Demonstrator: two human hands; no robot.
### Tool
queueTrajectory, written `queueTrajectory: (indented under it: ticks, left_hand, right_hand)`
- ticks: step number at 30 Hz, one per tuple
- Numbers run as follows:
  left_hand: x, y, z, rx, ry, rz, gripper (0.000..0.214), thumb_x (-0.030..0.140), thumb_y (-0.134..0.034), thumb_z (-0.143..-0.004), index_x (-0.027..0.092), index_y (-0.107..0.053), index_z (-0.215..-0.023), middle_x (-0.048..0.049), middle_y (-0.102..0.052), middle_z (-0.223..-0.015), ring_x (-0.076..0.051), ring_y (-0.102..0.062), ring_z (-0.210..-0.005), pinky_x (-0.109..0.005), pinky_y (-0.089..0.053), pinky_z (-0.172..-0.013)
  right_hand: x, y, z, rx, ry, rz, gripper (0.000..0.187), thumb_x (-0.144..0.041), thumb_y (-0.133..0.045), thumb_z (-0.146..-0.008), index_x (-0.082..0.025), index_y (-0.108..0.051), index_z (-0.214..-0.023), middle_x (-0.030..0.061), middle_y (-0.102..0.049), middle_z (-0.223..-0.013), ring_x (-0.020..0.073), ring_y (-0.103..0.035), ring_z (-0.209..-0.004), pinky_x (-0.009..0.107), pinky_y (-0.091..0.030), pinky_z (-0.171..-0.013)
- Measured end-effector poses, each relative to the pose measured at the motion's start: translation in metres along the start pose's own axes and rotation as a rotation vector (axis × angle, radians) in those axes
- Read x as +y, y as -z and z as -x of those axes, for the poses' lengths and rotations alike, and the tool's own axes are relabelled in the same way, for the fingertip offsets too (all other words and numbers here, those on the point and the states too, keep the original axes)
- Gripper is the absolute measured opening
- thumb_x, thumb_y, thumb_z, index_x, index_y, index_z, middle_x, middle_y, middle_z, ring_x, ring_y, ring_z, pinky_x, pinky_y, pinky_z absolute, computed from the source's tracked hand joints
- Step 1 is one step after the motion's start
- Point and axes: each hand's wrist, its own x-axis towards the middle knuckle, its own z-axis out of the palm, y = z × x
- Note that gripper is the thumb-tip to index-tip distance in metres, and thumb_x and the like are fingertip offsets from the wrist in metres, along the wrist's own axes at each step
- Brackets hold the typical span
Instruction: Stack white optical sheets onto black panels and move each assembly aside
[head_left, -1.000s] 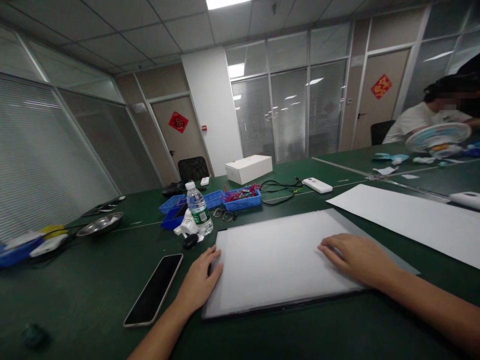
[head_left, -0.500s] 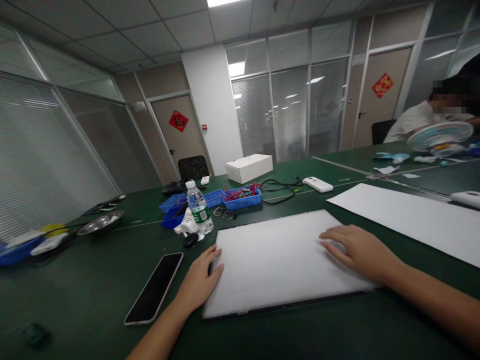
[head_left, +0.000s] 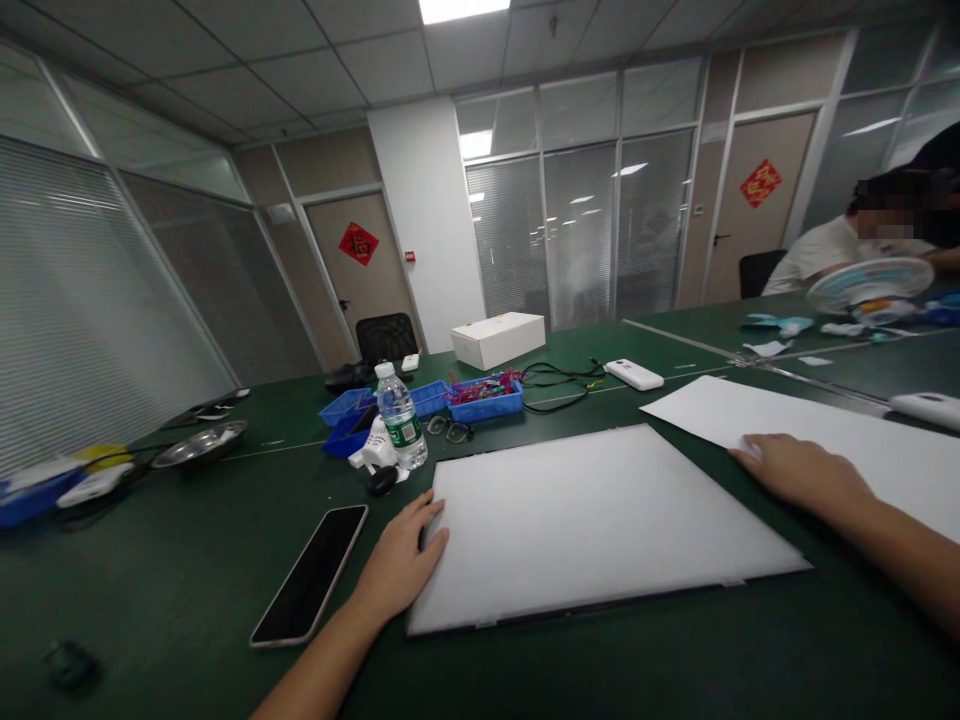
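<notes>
A flat white panel [head_left: 592, 530] with a thin dark edge lies on the green table in front of me. My left hand [head_left: 405, 550] rests at its left edge, thumb and fingers apart on the border. To the right lies a second, thinner white sheet [head_left: 847, 420]. My right hand [head_left: 802, 475] is at the near left edge of this sheet, fingers closed on it; the fingertips are partly hidden. A smartphone [head_left: 311, 575] with a dark screen lies left of my left hand.
A water bottle [head_left: 401, 420] stands behind the panel's left corner, beside a white plastic device [head_left: 373, 445]. Farther back are eyeglasses [head_left: 450, 429], blue trays [head_left: 487, 405] with red wires, black cables and a white box [head_left: 499, 340]. A person [head_left: 817, 240] sits at the far right behind a fan-like round object.
My right hand has left the panel's surface and moved right onto the edge of the white sheet. The sheet has shifted slightly. My left hand stays at the panel's left edge.
</notes>
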Motion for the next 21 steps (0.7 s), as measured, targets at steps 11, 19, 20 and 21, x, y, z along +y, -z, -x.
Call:
queueTrajectory:
  ticks: [11,19,20,21]
  left_hand:
    - [-0.002,0.004,0.003,-0.007,0.006,-0.013,0.059,0.046,-0.050,-0.096,0.016,-0.063,-0.145,-0.0126,-0.046,-0.163,-0.033,-0.047,-0.148,-0.051,-0.033,-0.125]
    - [0.000,0.002,0.000,0.002,0.004,0.005,0.058,0.045,-0.051,-0.096,0.017,-0.064,-0.144,-0.0121,-0.047,-0.163,-0.034,-0.048,-0.147,-0.053,-0.033,-0.125]
    - [0.001,0.002,0.000,0.003,0.004,0.008,0.058,0.045,-0.051,-0.096,0.017,-0.063,-0.144,-0.0122,-0.047,-0.162,-0.034,-0.048,-0.147,-0.053,-0.033,-0.125]
    - [0.001,0.001,-0.001,0.002,0.005,0.010,0.058,0.045,-0.051,-0.096,0.016,-0.063,-0.144,-0.0124,-0.047,-0.162,-0.034,-0.048,-0.147,-0.053,-0.033,-0.125]
  right_hand:
    - [-0.035,0.038,0.033,0.092,-0.011,0.075,0.047,-0.039,-0.024,-0.102,-0.010,-0.057,-0.119,0.0253,-0.066,-0.098,0.0314,-0.066,-0.077,0.041,-0.042,-0.069]
    - [-0.096,0.044,0.086,0.165,0.271,0.171,0.025,-0.028,-0.032,-0.101,-0.022,-0.056,-0.107,0.0137,-0.068,-0.087,0.0285,-0.066,-0.069,0.036,-0.036,-0.061]
    - [-0.104,0.042,0.094,0.194,0.337,0.188,0.023,-0.026,-0.035,-0.101,-0.023,-0.057,-0.107,0.0118,-0.068,-0.085,0.0277,-0.066,-0.068,0.034,-0.035,-0.059]
    - [-0.112,0.039,0.102,0.227,0.419,0.192,0.021,-0.023,-0.038,-0.100,-0.023,-0.058,-0.106,0.0100,-0.069,-0.083,0.0264,-0.066,-0.067,0.033,-0.035,-0.058]
